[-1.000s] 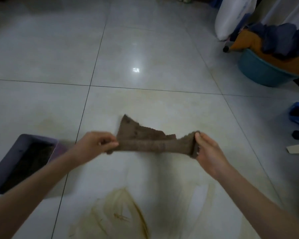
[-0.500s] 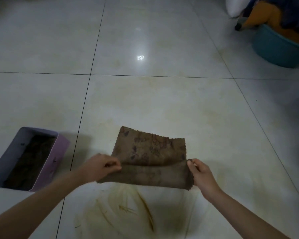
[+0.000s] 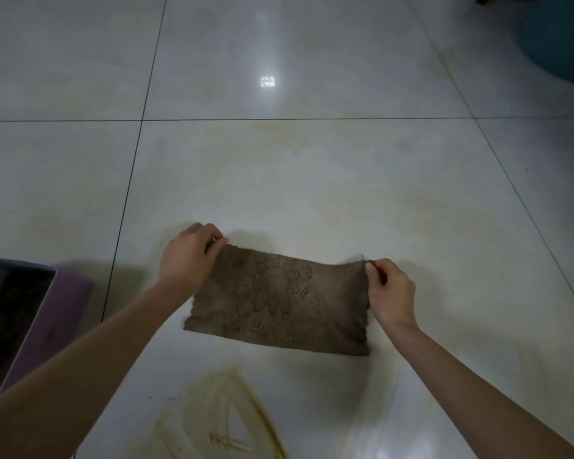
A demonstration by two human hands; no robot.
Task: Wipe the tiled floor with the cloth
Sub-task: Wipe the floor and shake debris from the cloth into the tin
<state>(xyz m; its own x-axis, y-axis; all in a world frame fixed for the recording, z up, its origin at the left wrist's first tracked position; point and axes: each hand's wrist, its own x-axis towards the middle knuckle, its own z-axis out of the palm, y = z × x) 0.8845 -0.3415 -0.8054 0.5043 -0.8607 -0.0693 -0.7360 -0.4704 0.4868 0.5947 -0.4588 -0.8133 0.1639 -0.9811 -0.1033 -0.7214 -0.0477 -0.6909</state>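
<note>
Brown rectangular patterned cloth stretched wide over the glossy pale tiled floor, left hand pinched its 10 o'clock corner, right hand pinched its 2 o'clock corner, yellow-brown smear lay at 6 o'clock, purple box at 9 o'clock.

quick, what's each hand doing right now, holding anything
Left hand: pinches the far left corner of the brown cloth.
Right hand: pinches the cloth's far right corner.
</note>
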